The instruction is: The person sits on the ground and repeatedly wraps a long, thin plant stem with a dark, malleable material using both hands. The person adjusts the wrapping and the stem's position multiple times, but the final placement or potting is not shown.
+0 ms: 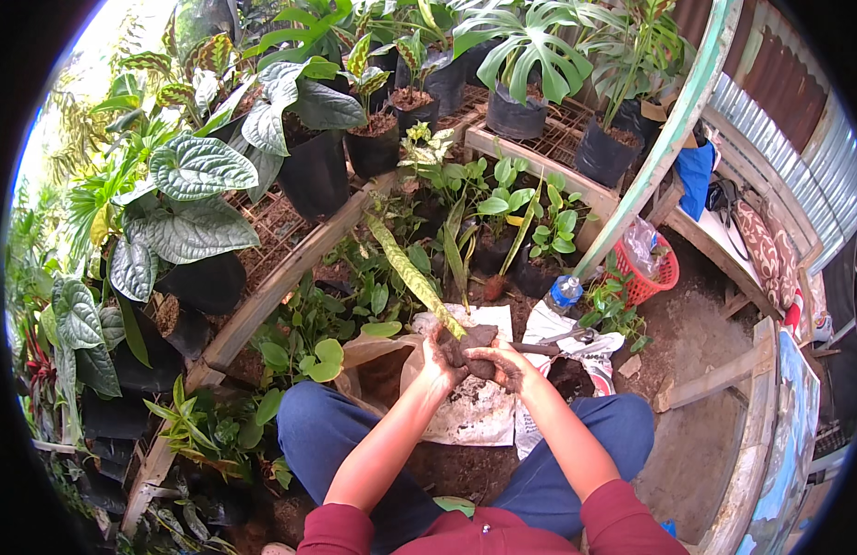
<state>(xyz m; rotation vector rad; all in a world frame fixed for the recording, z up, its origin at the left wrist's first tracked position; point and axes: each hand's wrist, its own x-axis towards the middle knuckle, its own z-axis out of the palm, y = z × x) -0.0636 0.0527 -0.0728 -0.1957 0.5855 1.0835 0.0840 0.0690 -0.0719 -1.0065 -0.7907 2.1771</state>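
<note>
Both my hands cup a dark, moist clump of soil (480, 338) in front of my knees. My left hand (439, 361) presses on its left side, and my right hand (510, 366) wraps its right side. Out of the clump rises a long, mottled snake plant leaf (411, 274), tilted up to the left; its base is hidden in the soil. Beneath my hands lies a soil-stained white sack (480, 420). A translucent plastic bag (373, 349) with brown soil inside stands open to the left. Right of my hands, a dark-handled tool (535, 349) rests over another printed sack (602, 354) holding dark soil.
A water bottle (564, 295) stands by a green-painted post (668, 152), with a red plastic basket (652, 277) behind it. Potted plants crowd wood-framed mesh racks (296, 270) at left and ahead. More snake plants (456, 250) stand before me. A wooden frame (755, 388) borders the right.
</note>
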